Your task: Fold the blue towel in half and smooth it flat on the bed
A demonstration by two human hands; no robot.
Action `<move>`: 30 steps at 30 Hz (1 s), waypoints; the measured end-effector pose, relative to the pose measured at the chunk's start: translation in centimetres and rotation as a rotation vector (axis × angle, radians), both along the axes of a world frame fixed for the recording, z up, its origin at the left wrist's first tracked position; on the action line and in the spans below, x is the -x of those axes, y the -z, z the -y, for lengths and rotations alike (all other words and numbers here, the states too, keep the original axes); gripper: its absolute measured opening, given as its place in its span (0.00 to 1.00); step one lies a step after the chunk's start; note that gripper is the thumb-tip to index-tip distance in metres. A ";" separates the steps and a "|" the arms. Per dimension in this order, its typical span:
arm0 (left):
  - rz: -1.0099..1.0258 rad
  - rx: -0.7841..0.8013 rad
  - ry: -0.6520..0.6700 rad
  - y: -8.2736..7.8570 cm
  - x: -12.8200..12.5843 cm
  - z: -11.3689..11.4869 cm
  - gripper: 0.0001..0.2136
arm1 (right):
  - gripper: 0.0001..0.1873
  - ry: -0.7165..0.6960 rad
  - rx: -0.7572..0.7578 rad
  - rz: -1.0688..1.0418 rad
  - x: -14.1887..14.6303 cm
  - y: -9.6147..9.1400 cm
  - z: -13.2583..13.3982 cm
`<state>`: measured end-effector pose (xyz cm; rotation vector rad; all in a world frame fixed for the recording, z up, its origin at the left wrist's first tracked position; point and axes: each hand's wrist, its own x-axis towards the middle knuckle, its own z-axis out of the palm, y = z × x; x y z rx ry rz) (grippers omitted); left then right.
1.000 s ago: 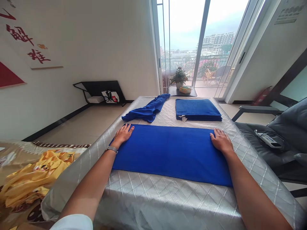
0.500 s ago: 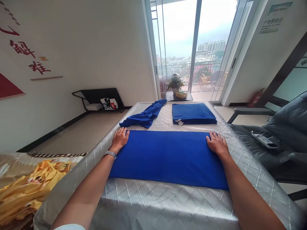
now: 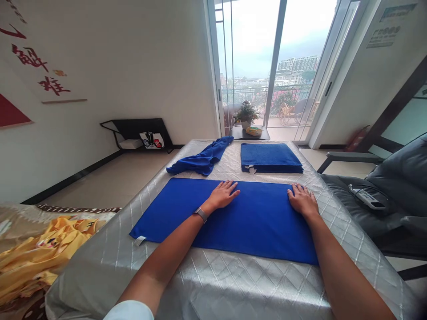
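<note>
The blue cloth [image 3: 260, 222] is laid flat on the silver quilted cover [image 3: 247, 278], directly in front of the body, w/ its long axis run side to side, L to R, approx. square to the fwd reach of both arms. Its L end is left uncovered, set well out to the L of the L hand [image 3: 223, 194] and far from the R hand [image 3: 303, 200], so the L is the nearer hand to that end; the R end is already covered by the R. The cloth is thus placed under both palms: the L is rested nr. the mid. of the far edge, the R at the far R corner, and the near edge is crossed by the L forearm. Both hands are relaxed flat, fingers extended, palms down, nothing gripped. A white tag [image 3: 140, 240] is seen at the near L corner. Beyond the far edge, a crumpled blue cloth [image 3: 203, 158] is positioned fwd-L and a folded blue stack [image 3: 271, 155] fwd-R, btwn the two hands' line and the window [image 3: 247, 58], neither being touched.
</note>
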<state>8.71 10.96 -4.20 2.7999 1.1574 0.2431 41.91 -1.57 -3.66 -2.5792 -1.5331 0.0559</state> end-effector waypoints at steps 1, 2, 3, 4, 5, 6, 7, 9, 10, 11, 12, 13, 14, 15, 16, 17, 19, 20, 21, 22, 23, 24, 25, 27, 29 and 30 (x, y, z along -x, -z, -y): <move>-0.002 0.009 -0.005 0.1 0.2 -0.2 0.31 | 0.36 -0.001 -0.002 0.001 0.0 0.0 0.0; -0.001 0.013 -0.016 0.2 0.7 -0.5 0.32 | 0.36 -0.002 -0.002 0.002 0.0 0.1 0.0; -0.003 0.016 -0.034 0.3 1.3 -0.9 0.32 | 0.35 -0.003 -0.002 0.003 -0.1 0.2 0.0; -0.006 0.021 -0.059 0.3 2.1 -1.3 0.33 | 0.35 -0.004 -0.003 0.003 -0.1 0.2 -0.1; -0.011 0.027 -0.092 0.3 3.1 -1.7 0.34 | 0.35 -0.004 -0.003 0.003 -0.1 0.2 -0.1; -0.017 0.034 -0.129 0.3 4.2 -2.1 0.34 | 0.35 -0.005 -0.004 0.002 -0.2 0.3 -0.1; -0.020 0.041 -0.166 0.3 5.4 -2.6 0.35 | 0.35 -0.006 -0.004 -0.001 -0.2 0.3 -0.1; -0.025 0.052 -0.238 0.3 8.1 -3.6 0.36 | 0.36 -0.007 -0.005 -0.005 -0.2 0.3 -0.1; -0.029 0.059 -0.276 0.3 9.6 -4.1 0.36 | 0.36 -0.008 -0.005 -0.007 -0.2 0.2 -0.1; -0.035 0.070 -0.317 0.3 11.1 -4.6 0.37 | 0.36 -0.008 -0.006 -0.008 -0.2 0.2 -0.1; -0.041 0.081 -0.361 0.3 12.7 -5.1 0.37 | 0.36 -0.009 -0.008 -0.008 -0.2 0.2 -0.1; -0.048 0.091 -0.409 0.3 14.2 -5.6 0.37 | 0.36 -0.009 -0.010 -0.006 -0.3 0.2 -0.1; -0.054 0.101 -0.455 0.4 15.7 -6.1 0.37 | 0.36 -0.009 -0.015 -0.003 -0.3 0.2 0.0; -0.059 0.106 -0.499 0.4 17.1 -6.5 0.37 | 0.36 -0.010 -0.018 0.000 -0.3 0.3 0.0; -0.062 0.107 -0.538 0.4 18.4 -6.8 0.37 | 0.36 -0.009 -0.019 0.002 -0.3 0.3 0.0; -0.063 0.105 -0.571 0.4 19.6 -7.1 0.36 | 0.36 -0.007 -0.018 0.003 -0.3 0.3 0.0; -0.063 0.100 -0.619 0.3 21.3 -7.5 0.35 | 0.36 -0.003 -0.013 0.002 -0.4 0.3 0.0; -0.060 0.098 -0.636 0.3 21.8 -7.7 0.34 | 0.36 -0.002 -0.009 0.001 -0.4 0.3 0.0; -0.056 0.096 -0.648 0.2 22.2 -7.7 0.34 | 0.36 -0.001 -0.004 0.000 -0.4 0.2 0.0; -0.051 0.094 -0.656 0.2 22.3 -7.8 0.34 | 0.36 -0.001 0.000 -0.001 -0.4 0.2 0.0; -0.046 0.090 -0.663 0.2 22.4 -7.8 0.33 | 0.36 -0.002 0.004 -0.002 -0.3 0.1 0.0; -0.040 0.084 -0.668 0.1 22.3 -7.7 0.33 | 0.36 -0.003 0.007 -0.002 -0.3 0.0 0.1; -0.035 0.079 -0.671 0.2 22.2 -7.7 0.33 | 0.36 -0.002 0.011 -0.001 -0.3 -0.1 0.1; -0.030 0.070 -0.671 0.2 22.0 -7.6 0.33 | 0.36 0.000 0.018 0.004 -0.2 -0.3 0.1; -0.029 0.066 -0.669 0.2 21.9 -7.6 0.33 | 0.36 -0.001 0.023 0.008 -0.2 -0.4 0.1; -0.031 0.065 -0.670 0.2 21.8 -7.5 0.34 | 0.36 -0.003 0.023 0.009 -0.1 -0.4 0.1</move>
